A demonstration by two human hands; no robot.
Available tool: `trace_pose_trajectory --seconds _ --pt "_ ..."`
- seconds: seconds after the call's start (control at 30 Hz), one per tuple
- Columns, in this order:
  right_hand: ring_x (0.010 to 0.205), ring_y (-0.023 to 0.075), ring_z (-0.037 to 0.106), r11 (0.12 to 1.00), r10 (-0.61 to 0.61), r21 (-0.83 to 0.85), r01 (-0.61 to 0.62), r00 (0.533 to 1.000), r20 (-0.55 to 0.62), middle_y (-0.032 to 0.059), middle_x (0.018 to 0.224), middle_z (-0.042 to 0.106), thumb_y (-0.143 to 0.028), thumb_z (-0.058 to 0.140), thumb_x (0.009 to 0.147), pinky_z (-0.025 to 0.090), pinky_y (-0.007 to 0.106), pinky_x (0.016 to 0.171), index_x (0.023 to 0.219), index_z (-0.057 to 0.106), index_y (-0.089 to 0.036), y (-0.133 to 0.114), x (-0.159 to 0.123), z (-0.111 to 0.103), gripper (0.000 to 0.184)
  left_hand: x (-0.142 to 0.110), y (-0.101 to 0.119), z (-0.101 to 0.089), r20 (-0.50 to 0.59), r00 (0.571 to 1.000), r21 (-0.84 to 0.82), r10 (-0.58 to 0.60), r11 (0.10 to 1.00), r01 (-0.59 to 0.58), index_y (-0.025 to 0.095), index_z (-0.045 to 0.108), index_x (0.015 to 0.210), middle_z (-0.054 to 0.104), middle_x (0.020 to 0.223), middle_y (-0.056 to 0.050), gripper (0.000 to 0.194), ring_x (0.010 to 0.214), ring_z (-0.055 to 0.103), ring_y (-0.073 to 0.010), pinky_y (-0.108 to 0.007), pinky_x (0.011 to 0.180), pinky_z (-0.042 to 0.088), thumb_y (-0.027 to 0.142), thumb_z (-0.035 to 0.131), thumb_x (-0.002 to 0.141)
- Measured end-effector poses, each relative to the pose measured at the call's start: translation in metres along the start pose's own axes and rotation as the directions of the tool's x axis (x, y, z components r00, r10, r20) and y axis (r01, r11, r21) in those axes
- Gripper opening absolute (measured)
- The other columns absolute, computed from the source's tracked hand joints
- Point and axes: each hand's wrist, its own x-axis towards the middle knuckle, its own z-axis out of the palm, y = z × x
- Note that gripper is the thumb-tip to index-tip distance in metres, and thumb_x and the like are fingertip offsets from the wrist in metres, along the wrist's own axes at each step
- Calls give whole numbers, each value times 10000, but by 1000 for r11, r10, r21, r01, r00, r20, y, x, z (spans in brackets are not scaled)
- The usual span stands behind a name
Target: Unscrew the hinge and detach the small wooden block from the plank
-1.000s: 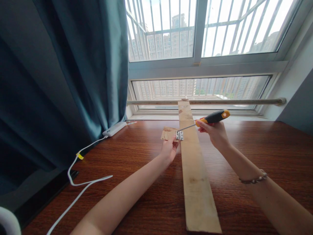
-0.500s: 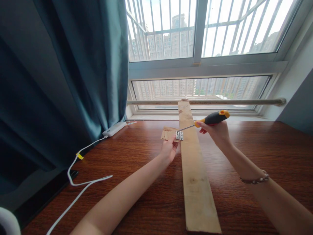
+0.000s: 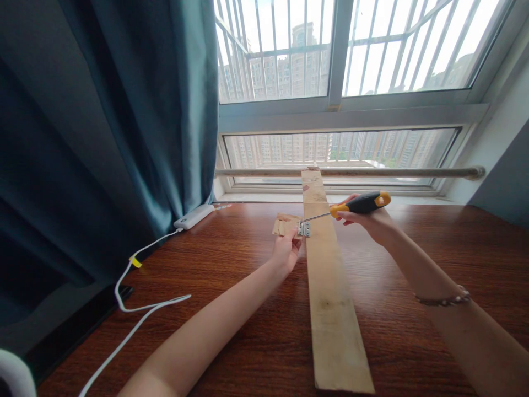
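A long pale wooden plank (image 3: 330,286) lies on the dark wooden table (image 3: 231,275), running away from me toward the window. A small metal hinge (image 3: 303,229) sits on its left edge and joins it to a short wooden piece (image 3: 283,223). My left hand (image 3: 285,252) pinches the hinge and the short piece from below. My right hand (image 3: 370,219) grips the black and orange handle of a screwdriver (image 3: 357,204). Its steel shaft slants down to the left with the tip on the hinge.
A white power bank (image 3: 193,216) with a white cable (image 3: 136,309) lies at the table's back left, next to a dark teal curtain (image 3: 107,127). A horizontal metal rail (image 3: 388,172) runs along the window behind the plank's far end.
My right wrist has rolled, with the palm now turned more upward under the screwdriver handle. The tip stays on the hinge. My left hand has not moved.
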Motion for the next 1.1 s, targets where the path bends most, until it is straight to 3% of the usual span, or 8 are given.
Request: trace_pose_trajectory --seconds 0.23,0.33,0.47,0.57,0.67,0.8,0.93,1.1 --pt "660 172 634 999 -29 20 28 998 58 77 854 682 -269 794 530 509 261 552 738 560 -143 -1 0 -4 337 -2 1 1 1 1000 0 11 1000 -11 131 610 867 670 760 -35 176 617 614 -104 -202 555 494 -4 556 767" --pt "585 160 611 999 -41 -25 39 997 -63 47 704 668 -255 806 505 516 266 528 704 560 -140 2 -1 4 337 -2 0 1 -2 1000 -8 20 1000 -20 130 612 834 668 751 -34 160 612 611 -99 -202 562 496 -5 556 767" --pt "499 119 555 990 -141 -45 134 957 -253 2 625 626 -248 783 541 483 228 453 751 586 -143 7 -6 22 306 -2 -2 1 8 999 -15 38 999 -38 132 607 787 670 755 -35 146 628 617 -103 -205 579 502 -6 570 756" --pt "448 87 508 985 -173 -30 173 933 -314 -15 576 593 -254 734 614 401 178 377 777 621 -135 10 -11 35 231 -2 -3 0 11 999 -9 37 999 -37 131 607 783 673 766 -41 136 638 622 -106 -207 588 506 2 579 753" --pt "422 59 478 980 -128 101 171 934 -332 -3 638 629 -229 715 636 333 150 337 840 638 -141 10 -12 39 234 -1 -3 -1 7 1000 -3 28 1000 -28 130 607 807 675 776 -47 139 635 623 -106 -202 577 505 4 573 759" --pt "498 55 542 958 24 286 32 982 -188 49 863 680 -183 746 590 462 155 441 826 642 -140 1 -8 29 261 -1 -2 0 13 999 -18 32 999 -32 138 606 833 676 777 -38 168 620 619 -97 -189 562 501 -6 574 753" --pt "695 167 660 944 115 317 -94 992 -48 76 880 687 -150 799 502 567 249 652 837 651 -128 -9 -7 17 367 -2 -1 1 5 1000 -9 26 1000 -26 140 610 826 671 758 -30 157 608 614 -91 -186 564 503 5 586 748" --pt "591 220 666 997 0 75 22 960 -279 85 712 688 -275 813 520 589 294 547 723 664 -101 -2 -10 27 306 -2 -2 0 24 999 2 31 1000 -31 142 616 835 670 763 -27 153 606 607 -85 -181 567 505 16 588 753"
